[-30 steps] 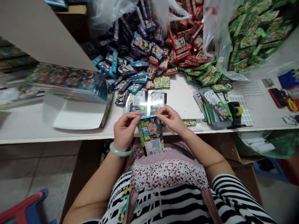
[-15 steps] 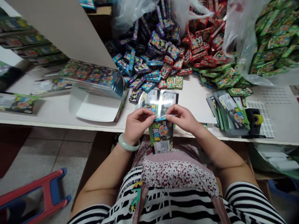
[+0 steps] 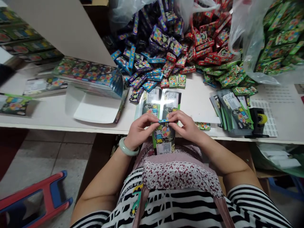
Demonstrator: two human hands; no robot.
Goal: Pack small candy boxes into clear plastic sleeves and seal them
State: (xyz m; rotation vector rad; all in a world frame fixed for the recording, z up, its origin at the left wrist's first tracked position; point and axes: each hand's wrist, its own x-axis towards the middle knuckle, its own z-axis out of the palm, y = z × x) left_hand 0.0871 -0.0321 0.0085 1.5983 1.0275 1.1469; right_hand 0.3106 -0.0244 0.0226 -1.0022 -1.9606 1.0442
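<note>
Both my hands hold one clear packet point(image 3: 162, 138) with green-and-black printing and a white barcode label, upright against my lap below the table edge. My left hand point(image 3: 139, 130), with a pale green bangle on the wrist, pinches its top left corner. My right hand point(image 3: 187, 126) pinches the top right corner, thumbs meeting at the packet's upper edge. Just beyond my hands, two similar flat packets point(image 3: 161, 102) lie side by side on the white table point(image 3: 47, 114).
Heaps of small purple boxes point(image 3: 152, 41), red boxes point(image 3: 204, 34) and green boxes point(image 3: 228, 76) spill from plastic bags at the back. A stack of packets point(image 3: 232, 109) and a black tape dispenser point(image 3: 258, 120) sit right. An open display box point(image 3: 95, 91) lies left. A red-blue stool point(image 3: 35, 202) stands on the floor.
My hands have come closer together on the packet's top edge and pressed down on it; the thin clear strip seen between them half a second ago no longer shows. The view shifted slightly.
</note>
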